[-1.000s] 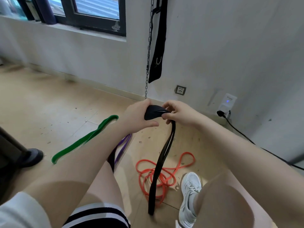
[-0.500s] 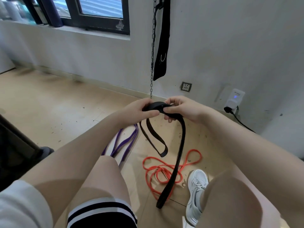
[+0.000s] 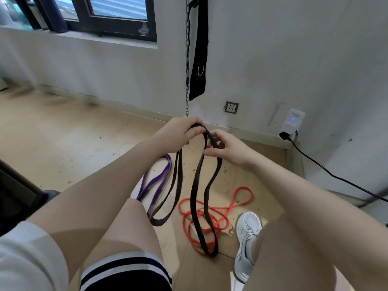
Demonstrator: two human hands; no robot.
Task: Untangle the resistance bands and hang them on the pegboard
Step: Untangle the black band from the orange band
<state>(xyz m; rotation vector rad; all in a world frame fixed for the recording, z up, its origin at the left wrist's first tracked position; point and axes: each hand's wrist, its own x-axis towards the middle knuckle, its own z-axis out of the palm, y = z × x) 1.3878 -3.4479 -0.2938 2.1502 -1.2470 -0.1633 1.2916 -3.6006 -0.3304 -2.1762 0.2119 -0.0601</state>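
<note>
Now hanging lower in two long loops than a moment before, black band [image 3: 196,198] being gripped at its top by left hand [image 3: 180,131] and pinched by right hand [image 3: 224,148], probably for separating strands above orange band [image 3: 228,208].

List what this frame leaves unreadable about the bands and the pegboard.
- Pegboard: absent from the head view.
- Purple band: lower end hidden behind the left forearm.
- Black band: blurred; strand crossings under the left hand and right hand unclear.
- Orange band: knotted or merely piled, unclear.
</note>
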